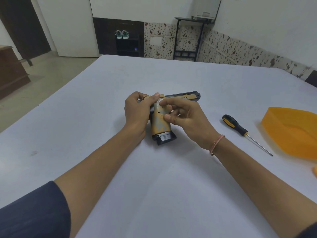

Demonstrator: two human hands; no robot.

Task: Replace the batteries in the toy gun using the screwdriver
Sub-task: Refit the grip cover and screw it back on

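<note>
A tan and grey toy gun (160, 125) lies on the white table (154, 177), barrel pointing right, grip toward me with a black base. My left hand (137, 114) grips the rear of the gun, thumb on top. My right hand (187, 119) holds the grip from the right, thumb pressed on its side and fingers curled by the trigger area. A black and yellow screwdriver (240, 128) lies on the table to the right, apart from both hands, its tip toward me. No batteries are visible.
An orange plastic container (291, 133) sits at the right table edge, just beyond the screwdriver. A small orange piece (314, 172) shows at the right frame edge. Behind the table are a floor, a dark shelf with shoes and a stand.
</note>
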